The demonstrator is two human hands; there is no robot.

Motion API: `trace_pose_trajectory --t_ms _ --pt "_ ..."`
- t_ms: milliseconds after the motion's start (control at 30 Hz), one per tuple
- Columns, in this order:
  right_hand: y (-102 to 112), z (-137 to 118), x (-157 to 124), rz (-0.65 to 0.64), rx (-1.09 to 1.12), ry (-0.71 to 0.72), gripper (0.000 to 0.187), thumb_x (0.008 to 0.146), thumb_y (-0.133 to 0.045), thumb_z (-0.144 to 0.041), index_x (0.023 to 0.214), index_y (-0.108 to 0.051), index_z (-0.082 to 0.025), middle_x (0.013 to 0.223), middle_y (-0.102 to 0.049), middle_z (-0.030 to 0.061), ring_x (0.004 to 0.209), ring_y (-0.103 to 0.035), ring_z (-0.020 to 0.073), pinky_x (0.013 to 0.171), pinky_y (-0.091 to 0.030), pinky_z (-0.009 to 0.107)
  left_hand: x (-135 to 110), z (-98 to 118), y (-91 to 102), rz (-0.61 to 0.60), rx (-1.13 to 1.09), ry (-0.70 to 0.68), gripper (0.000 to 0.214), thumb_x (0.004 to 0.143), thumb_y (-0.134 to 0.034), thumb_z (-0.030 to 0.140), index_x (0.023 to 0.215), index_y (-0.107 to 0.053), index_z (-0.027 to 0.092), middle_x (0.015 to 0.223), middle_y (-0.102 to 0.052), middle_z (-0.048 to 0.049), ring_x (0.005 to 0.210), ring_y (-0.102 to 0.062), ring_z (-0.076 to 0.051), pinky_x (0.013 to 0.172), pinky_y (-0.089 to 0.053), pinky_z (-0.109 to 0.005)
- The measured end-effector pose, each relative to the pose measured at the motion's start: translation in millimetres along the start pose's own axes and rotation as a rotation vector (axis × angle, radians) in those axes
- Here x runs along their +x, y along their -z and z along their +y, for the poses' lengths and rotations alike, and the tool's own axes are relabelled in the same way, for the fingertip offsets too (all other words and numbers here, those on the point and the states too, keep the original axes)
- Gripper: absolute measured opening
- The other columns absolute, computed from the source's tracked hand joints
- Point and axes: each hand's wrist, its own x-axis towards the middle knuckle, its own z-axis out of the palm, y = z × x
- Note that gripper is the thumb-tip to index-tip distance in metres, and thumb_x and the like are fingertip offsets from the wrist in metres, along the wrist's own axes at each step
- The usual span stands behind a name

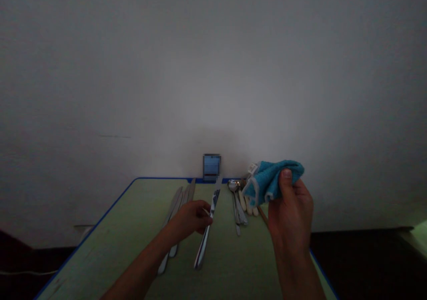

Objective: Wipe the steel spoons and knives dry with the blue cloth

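Observation:
My left hand is closed in a pinch round the middle of a table knife, which points away from me over the table. My right hand is raised above the table's right side, with its fingers wrapped on a bunched blue cloth with a pale edge. Just left of my left hand lie several more knives, side by side on the tabletop. Between my two hands lie spoons and pale-handled utensils.
The table has a pale green top with a blue rim, and its far edge meets a plain white wall. A small blurred blue object stands at the back edge. Dark floor shows on both sides of the table.

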Motion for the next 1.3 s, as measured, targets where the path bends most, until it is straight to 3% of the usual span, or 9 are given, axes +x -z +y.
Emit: trace_pose_trajectory --t_ms 100,400,600,833,1067,1300 --pt "0 1 0 0.005 0.002 0.013 0.019 0.078 -0.063 -0.037 0.073 -0.059 -0.019 0.066 -0.062 -0.0043 0.059 -0.057 0.0094 0.062 -0.047 0.027 9 -6 -1.3 0.028 -0.006 -0.018 0.027 0.06 -0.067 0.029 0.079 -0.055 0.014 0.076 -0.061 0.0002 0.062 -0.062 -0.014 0.061 -0.055 -0.032" --pt "-1 0 2 -0.019 0.043 -0.004 0.02 0.076 -0.065 -0.037 0.073 -0.06 -0.019 0.068 -0.064 -0.0029 0.062 -0.06 0.0108 0.065 -0.049 0.028 41 -7 -19.3 0.073 0.019 0.053 0.012 0.068 -0.061 0.013 0.079 -0.06 0.008 0.067 -0.062 -0.0028 0.063 -0.065 -0.017 0.061 -0.056 -0.03" --pt "1 2 3 -0.038 0.034 0.002 0.018 0.078 -0.062 -0.038 0.075 -0.06 -0.02 0.071 -0.065 -0.0035 0.064 -0.061 0.0106 0.067 -0.05 0.029 56 -3 -32.2 0.131 0.006 0.113 0.028 0.071 -0.062 0.006 0.098 -0.054 0.007 0.069 -0.064 -0.0038 0.061 -0.065 -0.016 0.058 -0.057 -0.027" --pt "2 3 3 -0.055 0.042 -0.004 0.016 0.08 -0.061 -0.036 0.077 -0.061 -0.02 0.072 -0.065 -0.0046 0.064 -0.06 0.0094 0.066 -0.048 0.027 69 -4 -43.0 0.176 0.021 0.178 0.035 0.073 -0.062 0.003 0.106 -0.051 0.009 0.072 -0.063 -0.0021 0.061 -0.065 -0.014 0.057 -0.056 -0.024" --pt "2 2 4 -0.056 0.099 -0.014 0.016 0.079 -0.064 -0.035 0.076 -0.063 -0.019 0.07 -0.065 -0.0041 0.061 -0.059 0.0079 0.063 -0.048 0.024 76 -3 -50.6 0.147 0.115 0.249 0.025 0.087 -0.055 0.021 0.11 -0.054 0.013 0.092 -0.062 -0.0041 0.07 -0.061 -0.012 0.06 -0.054 -0.027" --pt "1 2 4 -0.046 0.086 -0.007 0.016 0.078 -0.063 -0.034 0.075 -0.062 -0.019 0.07 -0.065 -0.0041 0.062 -0.06 0.0088 0.063 -0.049 0.025 83 -5 -54.6 0.117 0.222 0.26 0.028 0.088 -0.054 0.027 0.113 -0.053 0.014 0.102 -0.06 -0.0065 0.079 -0.061 -0.015 0.066 -0.054 -0.031"
